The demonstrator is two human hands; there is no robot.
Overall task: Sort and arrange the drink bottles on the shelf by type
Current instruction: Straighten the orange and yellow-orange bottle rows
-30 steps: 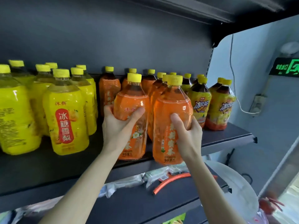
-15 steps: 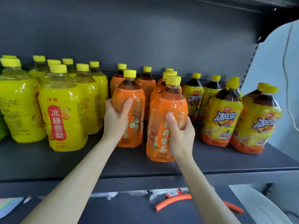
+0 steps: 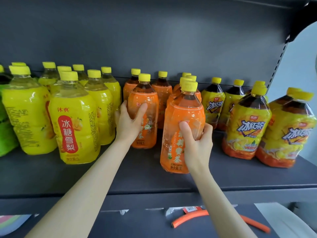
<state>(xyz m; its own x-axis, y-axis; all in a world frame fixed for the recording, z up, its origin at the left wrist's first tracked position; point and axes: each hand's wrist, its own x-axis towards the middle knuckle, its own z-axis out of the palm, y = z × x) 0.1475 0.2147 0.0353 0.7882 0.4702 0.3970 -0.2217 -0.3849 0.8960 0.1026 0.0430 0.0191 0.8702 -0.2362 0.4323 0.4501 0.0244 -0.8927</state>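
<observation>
Two orange-labelled tea bottles with yellow caps stand upright on the dark shelf (image 3: 51,176). My left hand (image 3: 128,124) grips the farther orange bottle (image 3: 145,100) around its middle. My right hand (image 3: 197,143) grips the nearer orange bottle (image 3: 185,109), thumb across its label. Several more orange bottles (image 3: 162,93) stand behind them. Yellow pear-drink bottles (image 3: 73,121) are grouped to the left. Iced black tea bottles (image 3: 248,126) with yellow and red labels are grouped to the right.
A green bottle (image 3: 5,124) shows at the far left edge. The shelf's back panel (image 3: 154,40) is dark grey. On the lower shelf lie an orange hose piece (image 3: 188,219) and torn wrapping. A white round object (image 3: 291,222) sits at the lower right.
My view has shifted left and closer, bringing more iced tea bottles into sight. Both hands still hold the same two orange bottles, which have slid a little deeper onto the shelf.
</observation>
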